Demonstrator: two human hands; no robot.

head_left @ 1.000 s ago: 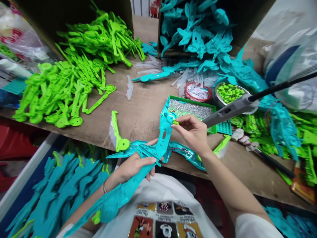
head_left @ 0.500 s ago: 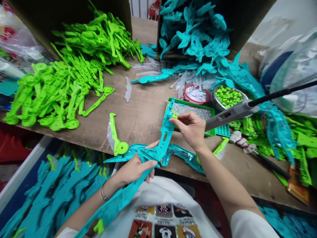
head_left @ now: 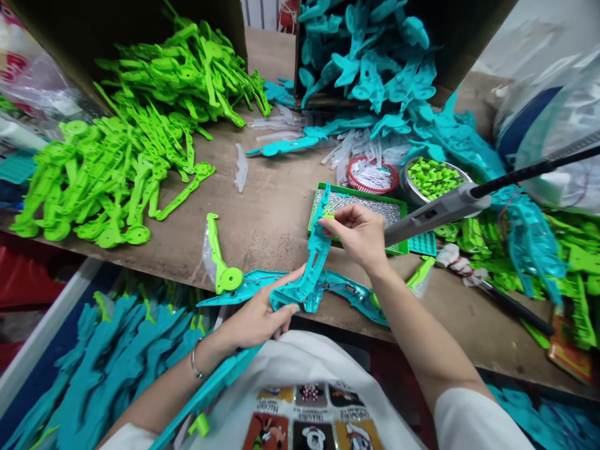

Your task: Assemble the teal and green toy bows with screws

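Observation:
My left hand is closed around the middle of a long teal plastic shell, whose lower end slants down past my forearm. Between the thumb and fingers of my right hand is a small lime-green plastic piece, held against the upper part of that shell. Beneath, along the table's front edge, lies another teal shell with thin wires inside. A lime-green arm with a clear strip sits at its left end, and a similar green arm at its right.
Behind my right hand stands a green tray of small metal parts, beside a red basket and a metal bowl of green pieces. A grey electric screwdriver slants in from the right. Green parts heap at left, teal parts behind.
The held teal shell has turned about its length, showing more of its edge. My right hand has shifted slightly left with the green piece still pinched.

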